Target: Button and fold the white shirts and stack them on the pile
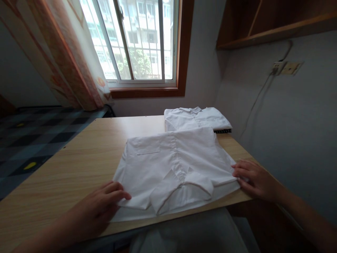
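Observation:
A white collared shirt (pixel 171 165) lies folded on the wooden table (pixel 79 165), collar toward me, chest pocket at the far left. My left hand (pixel 101 207) rests flat on the table with its fingertips touching the shirt's near left edge. At the shirt's near right corner my right hand (pixel 252 179) touches the cloth with spread fingers. Neither hand grips anything. A second folded white shirt (pixel 196 117) sits at the table's far edge, atop something dark with a dotted rim (pixel 222 131).
A window (pixel 139 42) with a wooden frame and a patterned curtain (pixel 65 52) is ahead. A bed with a dark checked cover (pixel 34 137) stands left. A grey wall with a socket (pixel 285 67) and cable runs close on the right, under a wooden shelf (pixel 276 31).

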The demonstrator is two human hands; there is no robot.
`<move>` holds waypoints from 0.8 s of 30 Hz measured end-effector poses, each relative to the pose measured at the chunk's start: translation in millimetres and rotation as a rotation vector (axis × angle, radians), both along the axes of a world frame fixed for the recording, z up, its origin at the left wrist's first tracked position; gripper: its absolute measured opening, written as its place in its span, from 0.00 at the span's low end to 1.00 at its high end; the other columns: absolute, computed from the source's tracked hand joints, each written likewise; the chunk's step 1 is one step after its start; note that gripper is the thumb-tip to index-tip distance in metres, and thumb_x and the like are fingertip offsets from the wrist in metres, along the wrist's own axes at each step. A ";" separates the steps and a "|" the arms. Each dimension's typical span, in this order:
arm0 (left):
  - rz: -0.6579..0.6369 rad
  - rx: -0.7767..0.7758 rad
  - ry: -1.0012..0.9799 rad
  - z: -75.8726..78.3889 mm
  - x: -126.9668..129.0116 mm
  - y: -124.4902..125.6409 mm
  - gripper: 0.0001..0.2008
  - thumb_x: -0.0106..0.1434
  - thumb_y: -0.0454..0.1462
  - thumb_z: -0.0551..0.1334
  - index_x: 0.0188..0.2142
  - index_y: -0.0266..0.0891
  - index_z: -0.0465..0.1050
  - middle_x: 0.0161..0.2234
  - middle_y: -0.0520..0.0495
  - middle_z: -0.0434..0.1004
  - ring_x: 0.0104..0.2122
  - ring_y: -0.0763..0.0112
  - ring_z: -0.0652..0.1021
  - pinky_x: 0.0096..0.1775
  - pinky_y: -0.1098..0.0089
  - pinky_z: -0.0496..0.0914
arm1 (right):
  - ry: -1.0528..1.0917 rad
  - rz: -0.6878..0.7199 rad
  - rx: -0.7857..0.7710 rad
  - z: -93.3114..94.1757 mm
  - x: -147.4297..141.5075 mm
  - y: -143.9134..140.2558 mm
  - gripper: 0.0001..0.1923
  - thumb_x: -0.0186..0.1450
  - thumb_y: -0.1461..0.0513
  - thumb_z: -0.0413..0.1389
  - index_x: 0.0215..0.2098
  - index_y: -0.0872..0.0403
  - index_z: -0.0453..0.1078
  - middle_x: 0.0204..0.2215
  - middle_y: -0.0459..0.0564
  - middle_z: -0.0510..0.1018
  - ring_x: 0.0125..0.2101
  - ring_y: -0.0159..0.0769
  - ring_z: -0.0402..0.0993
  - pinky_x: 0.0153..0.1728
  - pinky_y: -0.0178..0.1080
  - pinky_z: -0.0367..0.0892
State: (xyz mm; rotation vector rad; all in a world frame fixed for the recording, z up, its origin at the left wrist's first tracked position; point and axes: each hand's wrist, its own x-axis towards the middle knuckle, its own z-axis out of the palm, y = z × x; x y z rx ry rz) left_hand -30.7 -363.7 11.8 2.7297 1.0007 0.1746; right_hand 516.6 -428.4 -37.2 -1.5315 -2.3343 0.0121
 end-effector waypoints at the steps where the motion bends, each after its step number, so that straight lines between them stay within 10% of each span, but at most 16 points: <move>1: -0.007 -0.055 0.011 4.1 -5.4 0.4 0.16 0.65 0.33 0.53 0.47 0.47 0.76 0.41 0.48 0.78 0.38 0.71 0.78 0.41 0.77 0.72 | 0.031 -0.014 -0.071 7.4 -1.8 -1.8 0.11 0.64 0.56 0.54 0.38 0.49 0.77 0.44 0.54 0.79 0.49 0.47 0.74 0.53 0.50 0.67; 5: 0.039 -0.177 0.038 30.1 -5.3 18.5 0.13 0.67 0.41 0.55 0.44 0.51 0.78 0.41 0.53 0.81 0.37 0.70 0.80 0.39 0.77 0.73 | 0.140 -0.060 -0.339 45.2 -12.0 10.7 0.20 0.68 0.49 0.49 0.43 0.49 0.78 0.41 0.51 0.82 0.41 0.43 0.78 0.43 0.41 0.72; 11: 0.201 0.328 -0.119 38.9 82.9 96.3 0.17 0.67 0.42 0.52 0.44 0.41 0.78 0.48 0.43 0.78 0.48 0.60 0.77 0.53 0.57 0.70 | 0.146 -0.004 -0.099 80.7 -74.6 103.2 0.18 0.69 0.55 0.49 0.45 0.52 0.78 0.43 0.52 0.82 0.43 0.41 0.78 0.46 0.41 0.71; 19: 0.234 0.436 -0.085 -45.8 145.4 143.7 0.24 0.69 0.39 0.50 0.63 0.39 0.62 0.66 0.41 0.58 0.66 0.57 0.59 0.65 0.53 0.54 | 0.045 0.160 0.078 22.3 -172.4 199.2 0.23 0.69 0.64 0.47 0.62 0.57 0.64 0.61 0.56 0.68 0.63 0.39 0.60 0.63 0.44 0.56; 24: 0.294 0.311 0.074 -58.1 140.6 139.8 0.27 0.70 0.45 0.50 0.67 0.46 0.56 0.69 0.44 0.48 0.68 0.55 0.52 0.65 0.47 0.47 | 0.017 0.043 0.002 -15.9 -176.5 198.0 0.27 0.72 0.52 0.44 0.67 0.50 0.55 0.67 0.52 0.56 0.67 0.41 0.48 0.66 0.53 0.41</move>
